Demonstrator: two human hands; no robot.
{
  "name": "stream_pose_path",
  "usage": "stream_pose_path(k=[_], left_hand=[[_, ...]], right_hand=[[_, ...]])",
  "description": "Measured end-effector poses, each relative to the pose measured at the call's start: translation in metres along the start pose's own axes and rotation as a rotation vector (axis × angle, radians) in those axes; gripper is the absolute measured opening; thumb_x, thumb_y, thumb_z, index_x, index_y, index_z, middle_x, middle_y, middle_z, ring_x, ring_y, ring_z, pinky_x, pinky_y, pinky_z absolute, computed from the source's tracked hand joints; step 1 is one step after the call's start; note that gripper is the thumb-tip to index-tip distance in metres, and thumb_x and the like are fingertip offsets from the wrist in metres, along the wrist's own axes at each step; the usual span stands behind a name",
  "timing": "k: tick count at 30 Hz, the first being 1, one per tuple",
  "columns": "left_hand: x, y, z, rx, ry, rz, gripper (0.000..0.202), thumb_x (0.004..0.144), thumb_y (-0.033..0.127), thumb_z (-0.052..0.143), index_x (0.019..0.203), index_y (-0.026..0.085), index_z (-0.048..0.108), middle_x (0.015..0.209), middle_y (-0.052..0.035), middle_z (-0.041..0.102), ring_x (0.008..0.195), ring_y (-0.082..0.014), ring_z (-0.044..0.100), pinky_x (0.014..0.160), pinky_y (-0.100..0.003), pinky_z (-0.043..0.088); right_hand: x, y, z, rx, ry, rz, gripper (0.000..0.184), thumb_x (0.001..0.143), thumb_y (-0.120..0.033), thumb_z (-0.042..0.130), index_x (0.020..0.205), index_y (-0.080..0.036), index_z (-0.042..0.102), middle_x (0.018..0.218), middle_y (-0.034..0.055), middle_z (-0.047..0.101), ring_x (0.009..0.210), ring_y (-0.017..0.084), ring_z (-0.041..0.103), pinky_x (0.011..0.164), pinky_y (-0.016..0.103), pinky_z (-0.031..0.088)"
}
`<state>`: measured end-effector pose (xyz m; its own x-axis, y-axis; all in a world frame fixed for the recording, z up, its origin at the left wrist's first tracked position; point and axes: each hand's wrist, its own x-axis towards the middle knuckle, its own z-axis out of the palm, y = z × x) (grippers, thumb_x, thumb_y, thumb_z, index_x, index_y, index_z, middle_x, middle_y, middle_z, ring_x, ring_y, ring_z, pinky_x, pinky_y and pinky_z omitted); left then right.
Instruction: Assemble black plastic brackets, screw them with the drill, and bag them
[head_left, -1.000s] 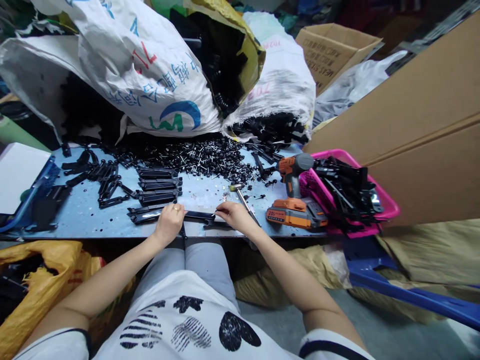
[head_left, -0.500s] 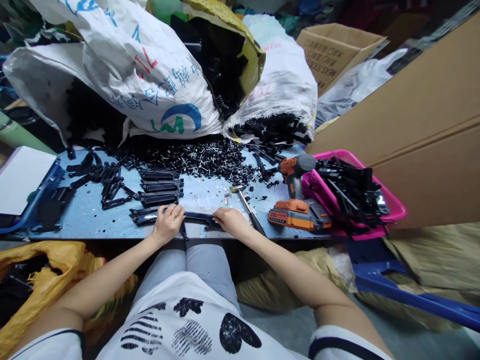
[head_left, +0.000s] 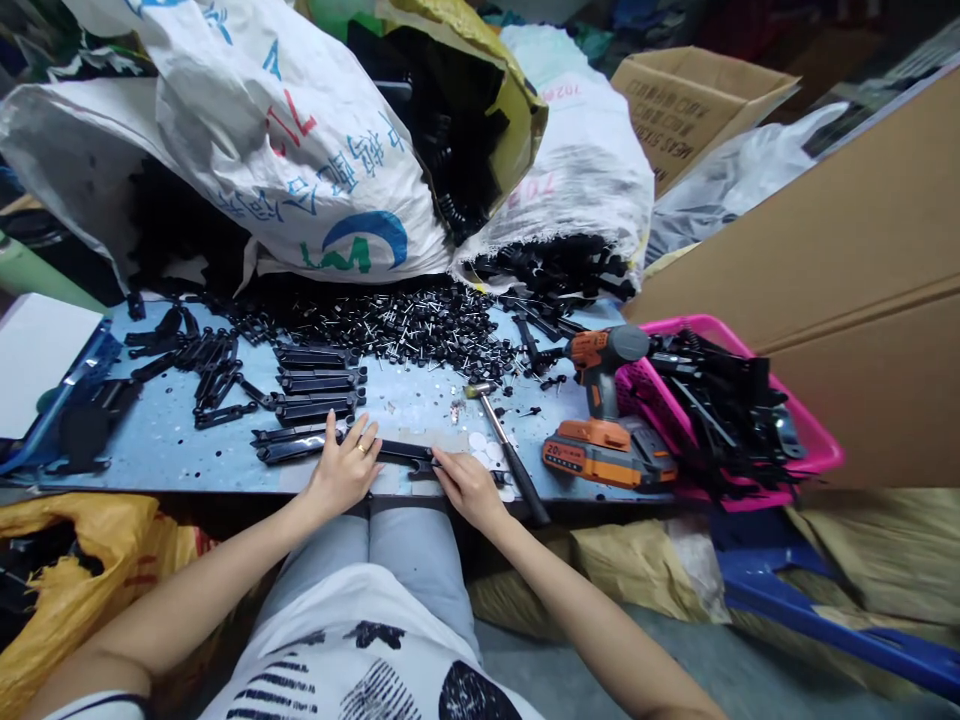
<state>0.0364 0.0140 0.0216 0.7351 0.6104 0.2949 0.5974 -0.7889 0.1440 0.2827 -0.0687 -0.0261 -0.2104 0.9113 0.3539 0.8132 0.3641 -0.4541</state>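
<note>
A long black plastic bar (head_left: 405,451) lies near the front edge of the blue work surface. My left hand (head_left: 345,465) covers its left end, with thumb and fingers on either side and the fingertips somewhat apart. At the other end, my right hand (head_left: 471,488) pinches the bar between thumb and fingers. A smaller dark piece below that end is partly hidden. Left of my left hand lie more black bars (head_left: 289,447). Above these, similar bars (head_left: 319,382) are stacked in a row. A hammer (head_left: 511,455) rests just right of my right hand.
An orange and grey cordless drill (head_left: 604,440) stands beside a pink basket (head_left: 817,455) of black parts. Small black pins (head_left: 420,320) are heaped at the back, before white sacks (head_left: 300,150). Black links (head_left: 214,375) and a blue tray (head_left: 82,385) are on the left.
My left hand's fingers have spread more over the bar. My right hand still pinches its right end. The view has shifted slightly.
</note>
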Motion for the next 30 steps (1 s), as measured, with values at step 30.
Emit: stream_pose_path(k=[30], left_hand=[[0.023, 0.036, 0.036, -0.146, 0.099, 0.023, 0.029, 0.086, 0.027, 0.051, 0.111, 0.018, 0.063, 0.107, -0.0136, 0.066, 0.108, -0.0295, 0.057, 0.106, -0.065, 0.021]], right_hand=[[0.002, 0.001, 0.003, -0.141, 0.07, -0.093, 0.051, 0.087, -0.011, 0.046, 0.137, -0.019, 0.038, 0.088, 0.0069, 0.065, 0.076, 0.018, 0.058, 0.064, 0.032, 0.045]])
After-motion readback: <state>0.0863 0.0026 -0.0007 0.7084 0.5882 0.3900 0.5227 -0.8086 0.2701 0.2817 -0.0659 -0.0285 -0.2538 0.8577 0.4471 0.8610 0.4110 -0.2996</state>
